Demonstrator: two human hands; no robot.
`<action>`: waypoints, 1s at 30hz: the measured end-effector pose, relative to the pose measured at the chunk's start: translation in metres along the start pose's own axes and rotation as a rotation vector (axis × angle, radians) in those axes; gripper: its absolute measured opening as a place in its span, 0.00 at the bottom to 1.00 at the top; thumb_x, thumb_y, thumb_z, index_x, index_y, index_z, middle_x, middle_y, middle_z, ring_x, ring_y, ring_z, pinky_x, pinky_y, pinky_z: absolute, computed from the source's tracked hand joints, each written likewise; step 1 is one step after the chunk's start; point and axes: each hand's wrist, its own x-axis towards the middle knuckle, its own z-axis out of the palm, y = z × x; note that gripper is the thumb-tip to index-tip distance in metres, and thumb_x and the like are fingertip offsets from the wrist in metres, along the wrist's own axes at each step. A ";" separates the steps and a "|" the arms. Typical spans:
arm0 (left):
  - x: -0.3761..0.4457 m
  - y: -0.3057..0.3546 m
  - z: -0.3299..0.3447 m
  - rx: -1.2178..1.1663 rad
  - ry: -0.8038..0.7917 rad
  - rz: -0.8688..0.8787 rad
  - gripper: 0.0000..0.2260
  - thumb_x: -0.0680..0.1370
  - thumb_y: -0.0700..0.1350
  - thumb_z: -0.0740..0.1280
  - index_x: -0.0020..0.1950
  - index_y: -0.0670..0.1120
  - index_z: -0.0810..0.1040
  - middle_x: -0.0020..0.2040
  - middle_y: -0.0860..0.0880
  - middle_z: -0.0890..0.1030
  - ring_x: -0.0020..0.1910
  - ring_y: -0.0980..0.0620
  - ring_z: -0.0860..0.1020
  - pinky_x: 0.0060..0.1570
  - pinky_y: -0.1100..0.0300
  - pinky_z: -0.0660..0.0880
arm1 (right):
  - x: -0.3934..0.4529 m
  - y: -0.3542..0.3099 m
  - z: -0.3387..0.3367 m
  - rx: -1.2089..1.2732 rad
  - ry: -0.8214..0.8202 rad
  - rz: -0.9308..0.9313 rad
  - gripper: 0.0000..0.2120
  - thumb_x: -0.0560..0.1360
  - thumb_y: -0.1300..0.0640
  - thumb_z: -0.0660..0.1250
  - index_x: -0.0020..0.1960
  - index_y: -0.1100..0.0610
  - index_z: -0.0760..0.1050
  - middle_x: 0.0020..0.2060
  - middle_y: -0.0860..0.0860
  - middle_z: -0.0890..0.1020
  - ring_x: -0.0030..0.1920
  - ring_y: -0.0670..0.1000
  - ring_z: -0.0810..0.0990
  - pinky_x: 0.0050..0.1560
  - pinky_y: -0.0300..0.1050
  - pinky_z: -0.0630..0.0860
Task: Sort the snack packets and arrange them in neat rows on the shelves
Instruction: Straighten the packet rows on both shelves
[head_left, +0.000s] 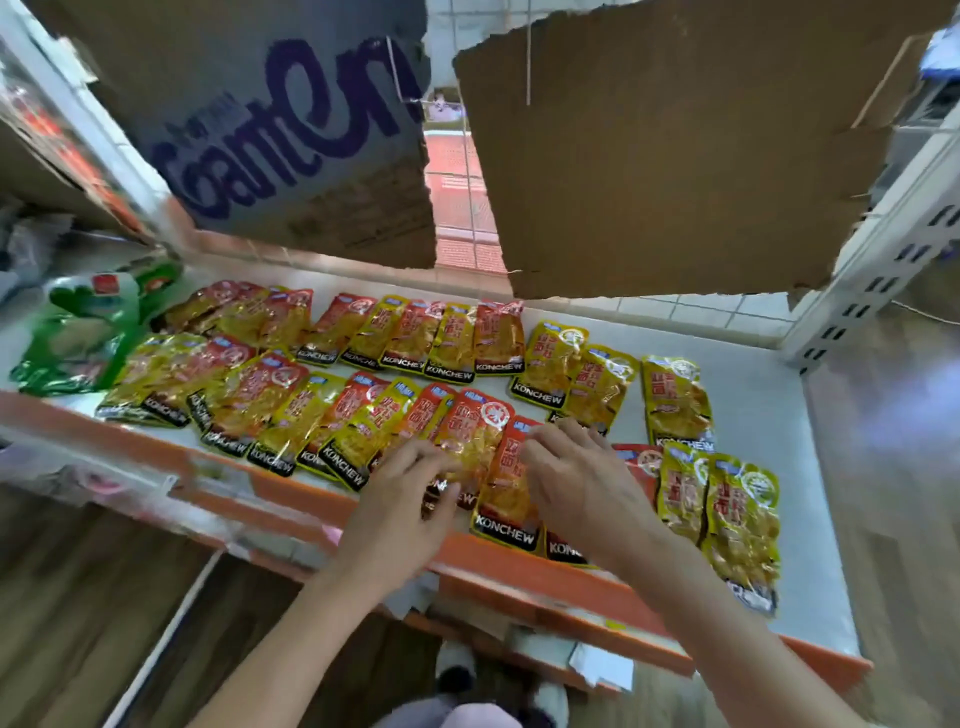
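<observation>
Reference point: the orange front edge (519, 566) of the shelf (769, 415).

Far left, behind that edge, a green bag (78, 332) lies flat on the shelf. To its right, snack packets (red and yellow, marked KONCHEW) lie in two overlapping rows: a back row (415, 338) further from the edge and a front row (291, 415) nearer to it.

At mid-edge, the left hand (410, 483) rests on the front row with fingers curled, fingertips on a red packet (467, 441); whether it actually pinches the packet cannot be told. Immediately right of it, the right hand (576, 478) lies palm down, fingers bent over another red packet (506, 493), whose lower end overhangs the edge. A firm grasp there cannot be confirmed either.

Further right, two yellow packets (727, 514) lie side by side close to the edge, with one more yellow packet (675, 400) behind them.

Above the shelf, two cardboard pieces hang: the left printed in purple (291, 119), the right plain with a torn border (675, 156).
</observation>
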 end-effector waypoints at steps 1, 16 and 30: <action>-0.011 -0.006 -0.005 0.022 0.000 -0.009 0.08 0.77 0.44 0.66 0.55 0.45 0.79 0.53 0.52 0.74 0.53 0.65 0.66 0.57 0.78 0.59 | 0.002 -0.013 0.002 0.031 -0.024 -0.047 0.04 0.68 0.59 0.67 0.43 0.56 0.78 0.43 0.50 0.80 0.46 0.55 0.79 0.43 0.48 0.77; -0.137 -0.169 -0.127 0.098 0.009 -0.256 0.17 0.79 0.52 0.61 0.67 0.52 0.71 0.63 0.57 0.69 0.58 0.59 0.72 0.58 0.65 0.67 | 0.077 -0.227 0.048 -0.023 -0.236 -0.400 0.14 0.73 0.53 0.58 0.52 0.54 0.78 0.49 0.50 0.80 0.49 0.55 0.79 0.45 0.51 0.79; -0.327 -0.359 -0.289 0.239 0.340 -0.778 0.13 0.77 0.49 0.65 0.60 0.49 0.77 0.55 0.53 0.76 0.55 0.53 0.75 0.55 0.57 0.73 | 0.189 -0.555 0.141 0.089 -0.482 -0.908 0.17 0.80 0.54 0.56 0.69 0.49 0.63 0.69 0.46 0.64 0.70 0.51 0.61 0.69 0.48 0.60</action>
